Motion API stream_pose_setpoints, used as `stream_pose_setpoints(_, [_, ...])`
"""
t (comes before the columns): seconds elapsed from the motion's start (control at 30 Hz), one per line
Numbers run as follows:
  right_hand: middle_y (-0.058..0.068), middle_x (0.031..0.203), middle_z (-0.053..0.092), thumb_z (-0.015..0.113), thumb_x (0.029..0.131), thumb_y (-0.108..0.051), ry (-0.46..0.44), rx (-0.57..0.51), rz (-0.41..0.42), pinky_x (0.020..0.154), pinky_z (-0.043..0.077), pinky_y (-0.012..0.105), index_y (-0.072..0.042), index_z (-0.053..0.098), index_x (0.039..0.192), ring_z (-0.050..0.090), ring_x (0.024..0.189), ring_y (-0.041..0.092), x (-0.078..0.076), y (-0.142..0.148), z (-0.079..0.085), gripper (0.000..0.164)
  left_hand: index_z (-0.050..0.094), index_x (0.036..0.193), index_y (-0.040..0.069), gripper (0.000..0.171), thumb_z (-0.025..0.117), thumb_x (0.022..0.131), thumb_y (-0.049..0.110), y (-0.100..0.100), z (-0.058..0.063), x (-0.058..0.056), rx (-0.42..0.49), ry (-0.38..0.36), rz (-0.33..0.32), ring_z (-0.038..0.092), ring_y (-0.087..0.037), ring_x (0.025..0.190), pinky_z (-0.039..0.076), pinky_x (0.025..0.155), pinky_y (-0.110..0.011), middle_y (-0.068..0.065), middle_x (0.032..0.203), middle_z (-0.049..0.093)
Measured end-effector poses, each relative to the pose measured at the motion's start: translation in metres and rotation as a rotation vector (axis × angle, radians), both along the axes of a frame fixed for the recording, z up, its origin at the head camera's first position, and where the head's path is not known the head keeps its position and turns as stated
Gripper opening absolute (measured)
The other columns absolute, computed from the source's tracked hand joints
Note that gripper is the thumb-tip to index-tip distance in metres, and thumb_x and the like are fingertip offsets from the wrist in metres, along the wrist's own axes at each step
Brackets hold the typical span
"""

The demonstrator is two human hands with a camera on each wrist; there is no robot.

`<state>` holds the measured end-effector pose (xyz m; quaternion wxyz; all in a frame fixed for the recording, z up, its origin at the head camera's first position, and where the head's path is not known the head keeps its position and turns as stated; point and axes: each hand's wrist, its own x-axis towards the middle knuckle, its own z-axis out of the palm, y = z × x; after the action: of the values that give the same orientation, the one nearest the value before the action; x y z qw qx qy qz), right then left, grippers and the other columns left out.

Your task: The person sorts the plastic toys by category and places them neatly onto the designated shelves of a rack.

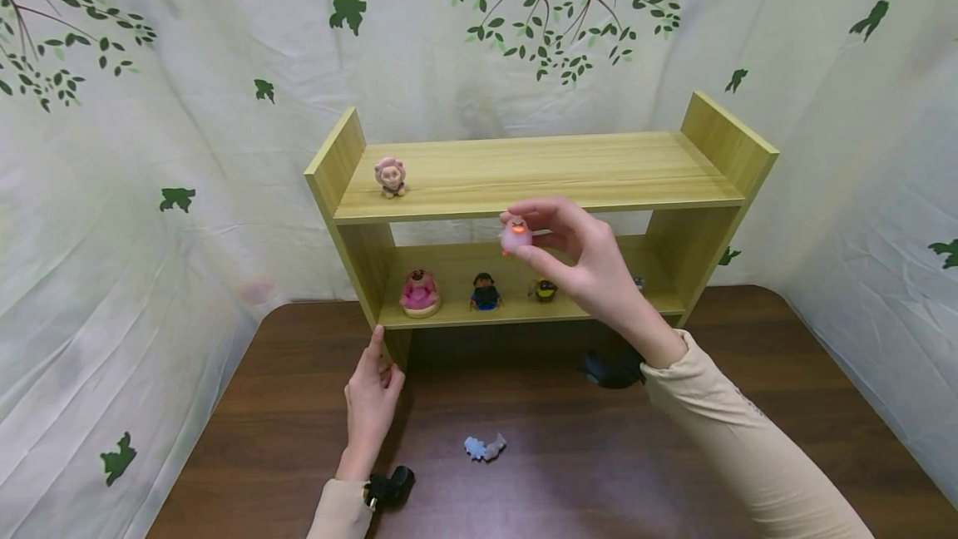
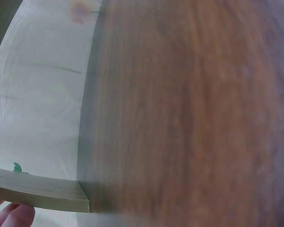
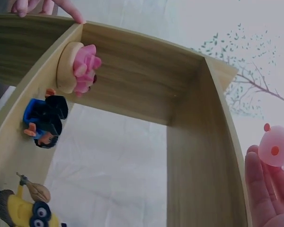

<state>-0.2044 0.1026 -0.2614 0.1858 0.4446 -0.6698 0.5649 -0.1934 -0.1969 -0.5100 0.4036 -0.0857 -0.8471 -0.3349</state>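
"Pink duck figurine (image 1: pixel 516 234): held where?"

"In the right hand (image 1: pixel 584 260), pinched between thumb and fingertips, in front of the upper board (image 1: pixel 539 173) of a two-tier wooden shelf. Depth of the gap hard to tell"

"Which way up?"

"Roughly upright, orange beak towards the head camera, shelf behind. Rounded body, no marked long axis"

"And the left hand (image 1: pixel 370 402)?"

"Well apart from the right, low at the left side panel (image 1: pixel 370 256). Index fingertip at the front corner of the lower board (image 1: pixel 455 277); fingers on both sides of the wood in the left wrist view, so apparently clamped on that panel"

"Key relation, then?"

"By judgement, duck against upper front edge: over or under. Right hand plainly nearer, left better placed for steadying"

"Contents of the shelf?"

"Up top, a pink figurine with a pale face (image 1: pixel 390 176), near the left end. Below, left to right: pink bear figurine (image 1: pixel 420 294) on a round base, dark-haired figurine (image 1: pixel 485 294) in black and blue, yellow minion figurine (image 1: pixel 544 290), then a small figurine (image 1: pixel 639 282) mostly hidden by the right arm"

"On the brown table (image 1: pixel 262 406)?"

"Pale blue figurine (image 1: pixel 475 448) and grey figurine (image 1: pixel 495 447), side by side, perhaps touching, in front of the shelf"
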Motion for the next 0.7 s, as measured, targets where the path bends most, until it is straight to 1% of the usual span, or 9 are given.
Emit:
stream_pose_setpoints(0.23, [0.015, 0.114, 0.063, 0.064, 0.081, 0.014, 0.016, -0.009, -0.006, 0.081, 0.051, 0.035, 0.006, 0.057, 0.119, 0.060, 0.100, 0.025, -0.004, -0.003, 0.009, 0.040, 0.032, 0.149, 0.028, 0.092, 0.060, 0.073, -0.016, 0.001, 0.001, 0.001, 0.001, -0.007, 0.003, 0.045, -0.012, 0.059, 0.040, 0.051, -0.032, -0.005, 0.076, 0.046])
stream_pose_setpoints(0.37, [0.016, 0.113, 0.063, 0.064, 0.082, 0.013, 0.014, -0.019, -0.002, 0.082, 0.051, 0.035, 0.007, 0.056, 0.119, 0.060, 0.100, 0.024, -0.006, -0.005, 0.014, 0.039, 0.032, 0.149, 0.027, 0.091, 0.060, 0.073, -0.016, 0.000, 0.000, 0.001, -0.001, -0.013, 0.009, 0.045, -0.013, 0.059, 0.041, 0.052, -0.033, -0.006, 0.076, 0.046])
stream_pose_setpoints(0.53, [0.017, 0.113, 0.063, 0.064, 0.083, 0.011, 0.010, -0.020, -0.005, 0.083, 0.050, 0.036, 0.007, 0.056, 0.119, 0.060, 0.101, 0.023, -0.010, -0.008, 0.019, 0.037, 0.032, 0.149, 0.027, 0.091, 0.060, 0.074, -0.016, 0.000, 0.000, 0.001, -0.002, -0.013, 0.010, 0.044, -0.012, 0.059, 0.040, 0.052, -0.033, -0.005, 0.075, 0.044])
stream_pose_setpoints(0.7, [0.017, 0.113, 0.063, 0.065, 0.084, 0.009, 0.012, -0.021, -0.017, 0.081, 0.051, 0.036, 0.005, 0.057, 0.118, 0.060, 0.101, 0.022, -0.015, -0.012, 0.024, 0.036, 0.032, 0.149, 0.027, 0.091, 0.060, 0.074, -0.016, 0.000, 0.000, 0.001, -0.003, -0.013, 0.011, 0.043, -0.013, 0.058, 0.040, 0.052, -0.033, -0.005, 0.075, 0.044])
